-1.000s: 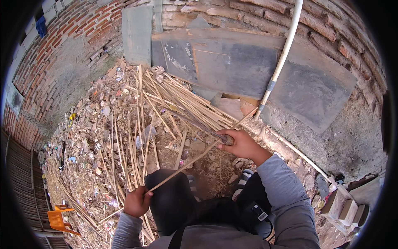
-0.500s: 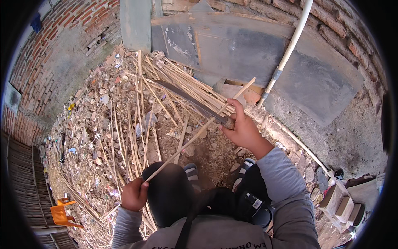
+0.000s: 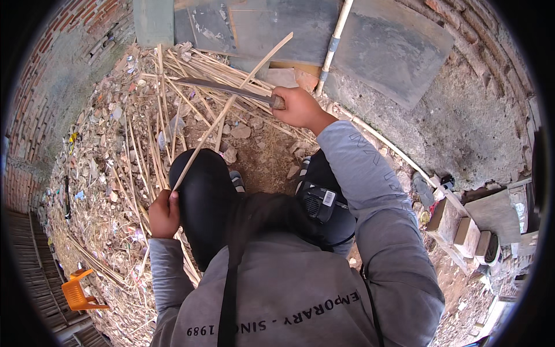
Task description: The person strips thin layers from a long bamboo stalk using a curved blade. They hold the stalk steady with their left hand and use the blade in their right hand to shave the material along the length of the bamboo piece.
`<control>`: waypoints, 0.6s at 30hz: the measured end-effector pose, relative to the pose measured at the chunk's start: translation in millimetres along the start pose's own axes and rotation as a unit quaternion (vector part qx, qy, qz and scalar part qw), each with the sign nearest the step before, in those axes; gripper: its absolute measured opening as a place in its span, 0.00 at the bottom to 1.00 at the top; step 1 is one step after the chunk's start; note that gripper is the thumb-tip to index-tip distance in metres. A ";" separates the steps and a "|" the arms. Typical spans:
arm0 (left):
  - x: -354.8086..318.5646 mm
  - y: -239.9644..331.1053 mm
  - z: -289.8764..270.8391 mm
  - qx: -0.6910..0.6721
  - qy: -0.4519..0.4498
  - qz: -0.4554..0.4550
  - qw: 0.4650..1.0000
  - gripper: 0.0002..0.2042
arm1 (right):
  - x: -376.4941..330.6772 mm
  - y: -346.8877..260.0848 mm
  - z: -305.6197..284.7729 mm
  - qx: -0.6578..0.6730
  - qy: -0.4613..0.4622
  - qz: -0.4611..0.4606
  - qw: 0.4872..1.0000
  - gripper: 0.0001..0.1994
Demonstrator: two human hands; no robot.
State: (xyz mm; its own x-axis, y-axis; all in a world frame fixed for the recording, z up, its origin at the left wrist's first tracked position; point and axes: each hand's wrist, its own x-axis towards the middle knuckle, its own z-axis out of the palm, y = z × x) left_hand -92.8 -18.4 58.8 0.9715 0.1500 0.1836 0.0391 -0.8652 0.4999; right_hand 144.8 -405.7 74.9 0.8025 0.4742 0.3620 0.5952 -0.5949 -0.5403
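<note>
Dark letters cross the grey top (image 3: pixel 289 277), and the black box (image 3: pixel 312 209) on the lap has a white tag (image 3: pixel 329 198) with black bars. I see two hands. The left hand (image 3: pixel 165 215) has its fingers clamped on the low end of one thin, pale stick (image 3: pixel 221 117), which slants up past the dark knee (image 3: pixel 199 182). The right hand (image 3: pixel 299 107) has its fingers wrapped round the brown handle of one long knife (image 3: pixel 254 94). The dull metal blade crosses the stick; I cannot tell if they touch. Behind is a heap of thin sticks (image 3: pixel 213 62), too many to count, on stony ground. There is one orange chair (image 3: pixel 75 291).
</note>
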 end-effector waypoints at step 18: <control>33.5 38.5 8.9 0.014 -0.022 0.028 0.999 0.19 | 8.3 -16.0 -2.7 0.431 -0.118 0.160 0.880 0.17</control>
State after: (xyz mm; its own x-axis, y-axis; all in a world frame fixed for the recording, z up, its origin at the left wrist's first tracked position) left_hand -56.7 -50.9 76.7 0.9816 0.0811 0.1728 -0.0088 -0.8852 0.4652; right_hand 142.1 -394.0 88.6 0.8317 0.5545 -0.0271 0.0057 -0.0574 -0.9983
